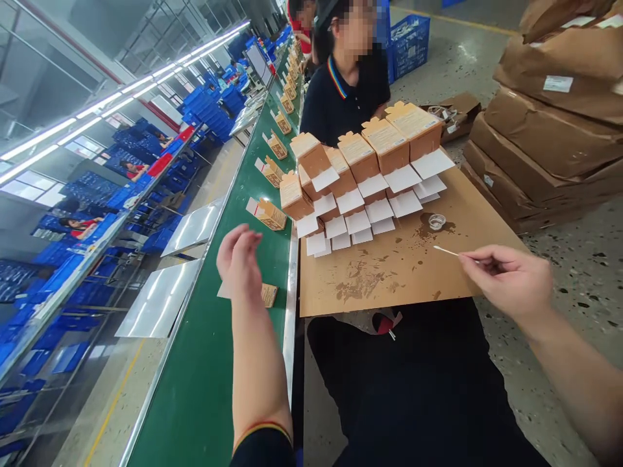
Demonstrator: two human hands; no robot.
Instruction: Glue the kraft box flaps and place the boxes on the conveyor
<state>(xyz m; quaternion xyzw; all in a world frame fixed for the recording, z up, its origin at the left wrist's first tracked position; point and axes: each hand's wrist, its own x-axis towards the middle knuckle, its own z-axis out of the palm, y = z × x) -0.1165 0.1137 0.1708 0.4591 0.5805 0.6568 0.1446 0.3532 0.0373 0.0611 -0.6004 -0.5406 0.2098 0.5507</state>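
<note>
Between the thumb and fingers of my right hand point(509, 275), a thin cotton swab point(445, 250) points left over the cardboard-covered table. Just beyond its tip stands a small clear round dish point(437, 222) in a wet patch. My left hand point(240, 259) is raised over the green conveyor belt point(204, 383). Its fingers are loosely bent and slightly blurred, with nothing seen in them. Behind that wrist lies a small kraft box point(269, 296), partly hidden. Another small box point(270, 215) with an open flap sits farther up the belt, beyond my left fingers.
Stacked kraft boxes point(357, 155) with white flaps stand at the back of the cardboard sheet point(399, 285). More boxes line the belt. A co-worker point(345, 84) sits behind the stack. Large brown paper-wrapped bundles point(559, 123) rise at right, with a blue crate point(410, 45) behind.
</note>
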